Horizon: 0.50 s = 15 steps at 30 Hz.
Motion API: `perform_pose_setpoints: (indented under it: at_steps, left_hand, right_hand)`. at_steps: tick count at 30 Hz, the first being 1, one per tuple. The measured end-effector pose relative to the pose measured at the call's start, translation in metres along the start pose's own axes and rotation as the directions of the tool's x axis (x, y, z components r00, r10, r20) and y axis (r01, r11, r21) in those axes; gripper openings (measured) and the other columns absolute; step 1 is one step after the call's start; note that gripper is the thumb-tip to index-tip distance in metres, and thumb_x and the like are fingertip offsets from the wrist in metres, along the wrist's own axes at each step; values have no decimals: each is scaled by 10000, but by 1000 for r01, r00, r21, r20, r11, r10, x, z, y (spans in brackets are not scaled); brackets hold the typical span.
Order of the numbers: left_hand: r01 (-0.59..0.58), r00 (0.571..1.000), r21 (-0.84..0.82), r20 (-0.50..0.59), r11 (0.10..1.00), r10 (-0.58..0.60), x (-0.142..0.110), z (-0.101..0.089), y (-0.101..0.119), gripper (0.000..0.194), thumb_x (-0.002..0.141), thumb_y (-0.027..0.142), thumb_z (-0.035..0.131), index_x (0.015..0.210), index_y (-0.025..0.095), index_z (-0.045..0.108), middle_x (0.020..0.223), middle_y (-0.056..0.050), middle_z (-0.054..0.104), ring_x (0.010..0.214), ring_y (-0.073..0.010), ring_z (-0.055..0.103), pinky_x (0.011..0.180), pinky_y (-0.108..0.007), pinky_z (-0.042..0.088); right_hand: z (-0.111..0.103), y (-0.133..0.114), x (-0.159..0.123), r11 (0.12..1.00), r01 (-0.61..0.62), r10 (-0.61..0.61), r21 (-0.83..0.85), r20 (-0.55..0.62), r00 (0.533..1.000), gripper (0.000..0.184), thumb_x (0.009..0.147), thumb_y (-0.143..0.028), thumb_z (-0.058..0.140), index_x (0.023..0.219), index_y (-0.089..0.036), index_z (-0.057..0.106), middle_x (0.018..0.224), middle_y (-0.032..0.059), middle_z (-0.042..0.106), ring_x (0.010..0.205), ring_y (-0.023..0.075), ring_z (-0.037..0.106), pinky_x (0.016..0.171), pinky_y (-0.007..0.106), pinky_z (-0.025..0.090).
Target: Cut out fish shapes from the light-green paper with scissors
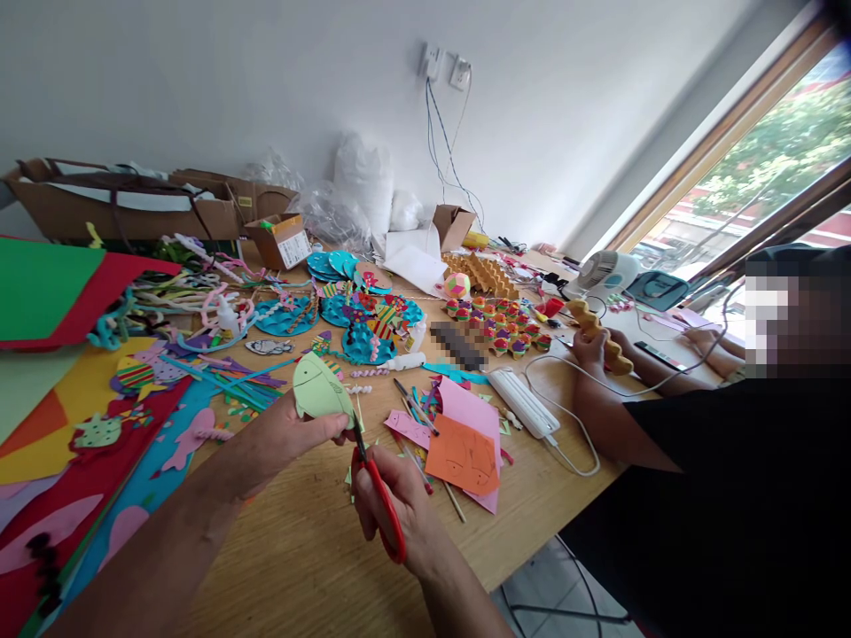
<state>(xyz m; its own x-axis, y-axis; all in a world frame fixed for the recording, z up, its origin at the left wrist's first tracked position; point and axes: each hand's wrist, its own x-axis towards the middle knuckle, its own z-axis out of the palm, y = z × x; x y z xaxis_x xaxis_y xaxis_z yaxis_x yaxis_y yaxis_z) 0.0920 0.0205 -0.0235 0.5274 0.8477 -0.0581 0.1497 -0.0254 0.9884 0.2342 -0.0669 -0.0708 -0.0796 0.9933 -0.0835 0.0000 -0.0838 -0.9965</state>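
Note:
Between the thumb and fingers of my left hand [302, 443] is a light green paper fish [322, 386] with drawn lines on it. My right hand [399, 501] grips red-handled scissors [386, 514], their dark blades at the lower right edge of the fish, close to my left fingertips. Just right of the scissors lie an orange paper with drawn fish outlines [464, 456] and a pink sheet [475, 409] under it. Pens [413, 406] and small paper scraps are scattered beside these papers.
Coloured sheets [40, 288] and pipe cleaners [230, 310] cover the left side. Blue decorated discs [284, 312] and painted egg-carton pieces [498, 321] stand mid-table. A white power strip [525, 403] with a cable lies to the right, near another person [724, 461] holding a yellow carton strip [602, 337].

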Motion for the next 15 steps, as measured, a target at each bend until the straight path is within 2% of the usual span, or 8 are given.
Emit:
perform_pose_setpoints:
  at_steps: [10, 15]
  left_hand:
    - [21, 999, -22, 32, 1000, -20, 2, -5, -10, 73, 741, 280, 587, 698, 227, 616, 693, 40, 631, 700, -168, 572, 695, -278, 460]
    - [33, 999, 2, 35, 999, -33, 1, -4, -5, 90, 739, 298, 587, 692, 222, 603, 686, 34, 625, 710, -179, 574, 711, -294, 463]
  right_hand:
    - [-2, -5, -2, 999, -44, 44, -3, 4, 999, 581, 755, -744, 562, 585, -209, 411, 448, -76, 375, 377, 61, 331, 360, 189, 241]
    - [-2, -7, -3, 998, -63, 63, -13, -7, 998, 571, 739, -731, 586, 589, -210, 408, 449, -81, 370, 375, 62, 347, 358, 188, 244]
